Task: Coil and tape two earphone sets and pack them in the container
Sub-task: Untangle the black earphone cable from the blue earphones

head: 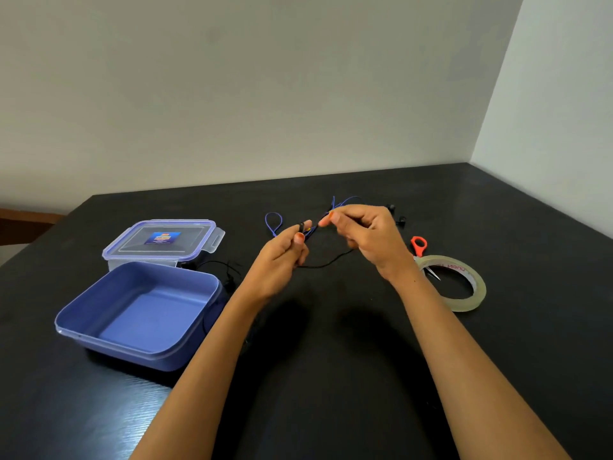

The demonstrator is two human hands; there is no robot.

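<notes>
in the head view, a blue earphone cable (343, 202) is pinched between the closed fingers of the left hand (285, 252) and right hand (363, 235) at frame centre. tangling is judged likely from its slack loops. a black tabletop (331, 327) in a pale-walled corner carries the open container (139, 313), lower left.

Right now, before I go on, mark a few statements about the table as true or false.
1. The blue container already holds a coiled earphone set. False: it is empty.
2. Both hands, left hand and right hand, hold the blue earphone cable. True.
3. The lid sits closed on the container. False: it lies behind it.
4. The tape roll lies on the table right of the hands. True.
5. The scissors have green handles. False: orange.
</notes>
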